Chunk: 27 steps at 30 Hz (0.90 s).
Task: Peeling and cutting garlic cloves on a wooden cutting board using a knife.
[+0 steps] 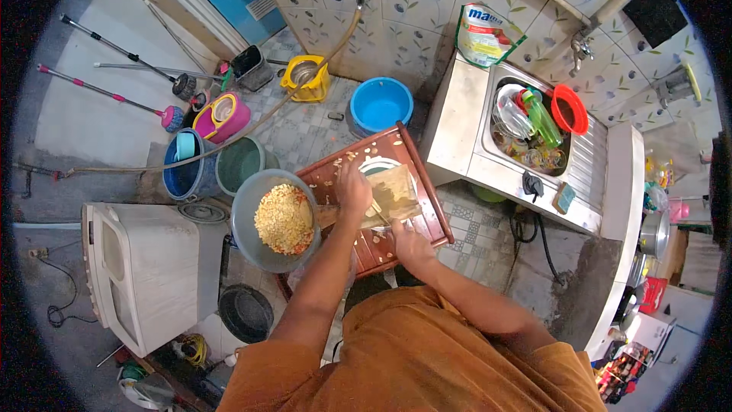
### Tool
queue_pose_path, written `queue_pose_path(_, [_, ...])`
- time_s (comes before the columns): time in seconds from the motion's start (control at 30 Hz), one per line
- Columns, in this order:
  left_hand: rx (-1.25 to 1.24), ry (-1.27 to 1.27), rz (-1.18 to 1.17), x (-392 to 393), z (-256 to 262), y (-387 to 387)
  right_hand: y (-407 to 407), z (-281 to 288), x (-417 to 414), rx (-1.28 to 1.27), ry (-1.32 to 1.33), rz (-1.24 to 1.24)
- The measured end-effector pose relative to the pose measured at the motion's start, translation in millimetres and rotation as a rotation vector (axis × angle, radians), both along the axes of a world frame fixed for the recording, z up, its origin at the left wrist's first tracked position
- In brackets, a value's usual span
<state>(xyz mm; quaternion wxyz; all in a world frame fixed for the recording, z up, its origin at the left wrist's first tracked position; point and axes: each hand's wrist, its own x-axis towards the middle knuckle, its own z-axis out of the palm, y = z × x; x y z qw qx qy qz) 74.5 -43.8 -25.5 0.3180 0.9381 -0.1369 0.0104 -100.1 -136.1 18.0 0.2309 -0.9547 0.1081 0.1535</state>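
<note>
On a reddish-brown wooden table (372,254) lies a worn wooden board (403,191), with a round white-rimmed plate (380,161) partly under it. My left hand (353,187) is over the board's left edge, its fingers pressing on small pale yellow pieces. My right hand (409,243) is closed on the handle of a knife (382,215), whose thin blade points up and left towards the left hand. Pale scraps lie scattered on the table. Left of my left forearm, a grey plastic basin (243,240) holds a heap of chopped pale yellow pieces (284,218) with some orange bits.
A blue basin (381,104) stands on the tiled floor beyond the table. To the right, a steel sink (486,140) holds dishes and a green bottle. Buckets (240,163), a hose (274,107) and a white washing machine (154,274) are on the left.
</note>
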Motion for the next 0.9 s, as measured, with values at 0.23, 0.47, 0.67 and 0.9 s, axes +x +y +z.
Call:
queue_pose_path(0.23, [-0.029, 0.003, -0.004, -8.5, 4.7, 0.6, 2.2, -1.0, 1.2, 0.024, 0.139, -0.026])
queue_pose_path(0.47, [-0.177, -0.059, -0.036, -5.8, -2.7, 18.0, 14.7, -14.0, -9.0, -0.089, -0.042, 0.077])
queue_pose_path(0.67, [-0.293, 0.017, 0.112, -73.1, 40.7, 13.5, -18.2, -7.4, -5.3, 0.382, -0.044, -0.096])
queue_pose_path(0.9, [-0.368, 0.050, 0.051, -105.4, 29.1, 45.6, -5.4, 27.8, -4.1, 0.340, -0.026, -0.149])
